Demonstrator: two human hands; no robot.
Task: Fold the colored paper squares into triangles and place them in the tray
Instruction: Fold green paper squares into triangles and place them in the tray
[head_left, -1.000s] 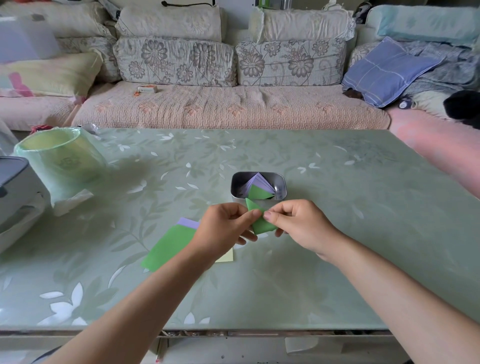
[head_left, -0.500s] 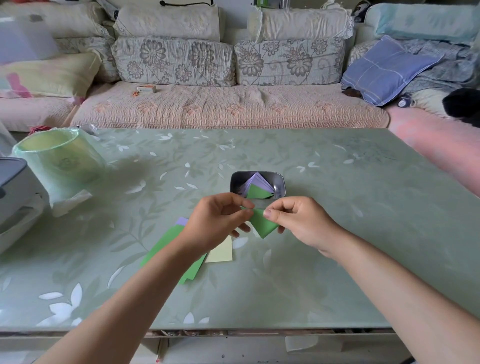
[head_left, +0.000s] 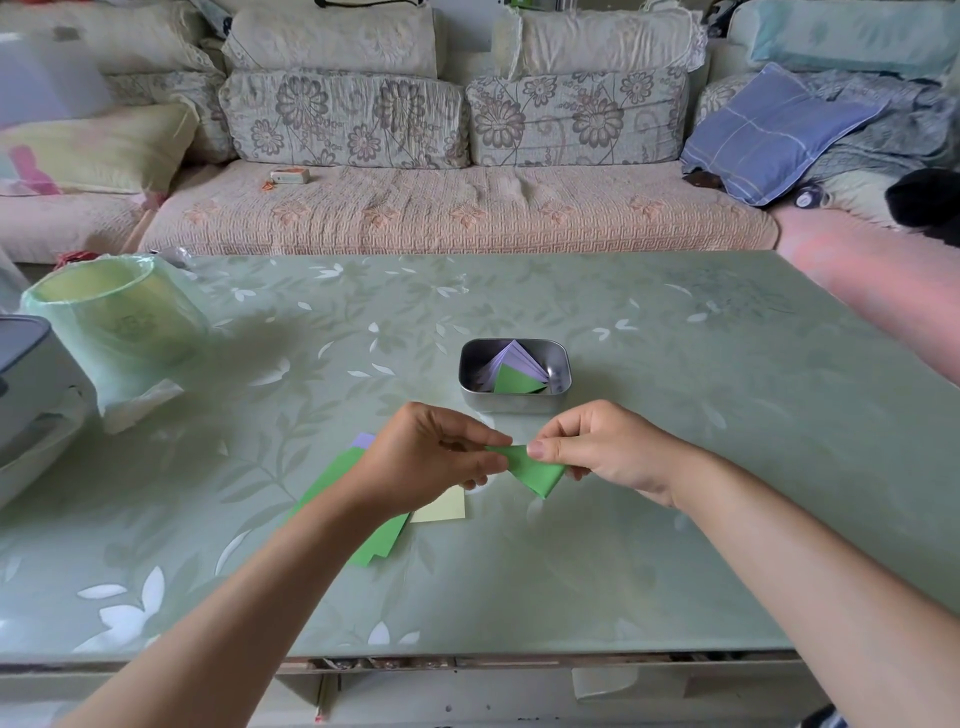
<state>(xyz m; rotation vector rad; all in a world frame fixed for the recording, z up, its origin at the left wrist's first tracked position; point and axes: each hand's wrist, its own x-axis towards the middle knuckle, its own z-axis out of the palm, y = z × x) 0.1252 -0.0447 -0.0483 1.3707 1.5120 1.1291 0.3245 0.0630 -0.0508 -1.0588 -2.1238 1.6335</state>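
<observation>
A folded green paper (head_left: 535, 470) hangs just above the table between both hands. My left hand (head_left: 431, 457) pinches its left tip and my right hand (head_left: 597, 449) pinches its upper right part. Just beyond the hands stands a small metal tray (head_left: 470, 387) holding purple folded triangles (head_left: 514, 361) and a green triangle (head_left: 514, 382). Under my left forearm lie flat paper squares: green ones (head_left: 332, 475), a pale yellow one (head_left: 447, 506) and a purple corner (head_left: 363, 440).
A green-bagged round bin (head_left: 114, 327) stands at the table's left, beside a grey-white appliance (head_left: 26, 374) at the left edge. The glass-topped table (head_left: 675, 415) has a sofa (head_left: 447, 208) with cushions behind it.
Both hands have moved slightly apart, stretching the green paper sideways. It has turned from pointing up to lying wider and lower between the fingers.
</observation>
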